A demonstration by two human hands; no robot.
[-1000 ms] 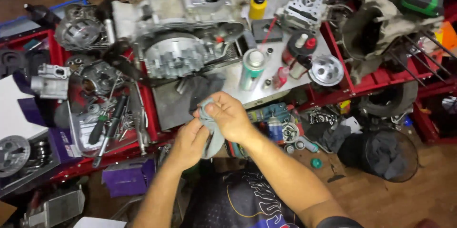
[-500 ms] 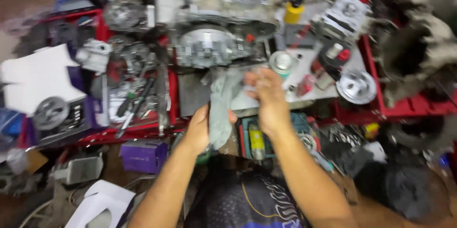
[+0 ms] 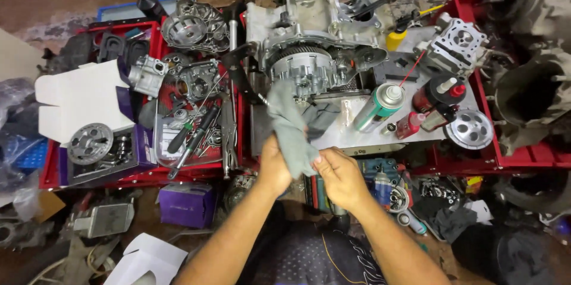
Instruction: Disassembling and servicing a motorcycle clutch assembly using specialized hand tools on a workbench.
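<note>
Left hand: the left hand [image 3: 275,167] is closed around the lower part of a grey rag [image 3: 289,130], fingers wrapped over the cloth, just past the worktop's near edge.
Right hand: the right hand [image 3: 340,176] pinches the rag's lower right edge between thumb and fingers, touching the cloth right beside the left hand.
Rag: crumpled and stretched upward from both hands; its top end reaches to just below the engine case, over the near middle of the worktop.
Engine case: a large bare-metal engine case [image 3: 315,29] sits at the far middle of the worktop [image 3: 357,133], a round toothed clutch part facing the person.
Spray can: a green and white spray can [image 3: 380,106] lies tilted on the worktop right of the rag, a thin red straw rising from its nozzle.
Red bottles: a small red bottle [image 3: 410,124] and a dark can with a red cap [image 3: 437,91] stand just right of the spray can.
Pulley: a round silver disc with holes [image 3: 470,129] rests near the worktop's right near corner.
Left tray: a red tray [image 3: 143,172] at the left holds screwdrivers, small engine parts and a white box [image 3: 80,100].
Floor: a purple box [image 3: 187,204] lies below the red tray.
</note>
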